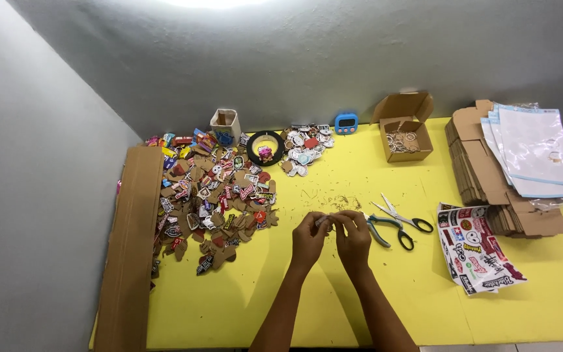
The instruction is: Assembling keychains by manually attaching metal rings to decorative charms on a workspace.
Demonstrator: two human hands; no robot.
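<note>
Two forearms enter from the bottom edge, both bare from elbow to wrist; no sleeve, cuff or glove in view. Left hand (307,238) bare: no ring, watch or band that can be made out. Right hand (353,240) likewise bare, wrist unadorned. Forearms slim, tapering to narrow wrists. Fingers (321,218) short in this view, nails too small to tell. Upper arms and clothing lie outside the frame.

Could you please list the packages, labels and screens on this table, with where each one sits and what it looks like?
Digital timer: back edge, small, blue, grey screen.
Open cardboard box: back right, brown, holds metal rings.
Sticker sheet: right, white, multicoloured.
Flat cardboard stack: far right, brown.
Plastic pouches: atop stack, white-blue.
</note>
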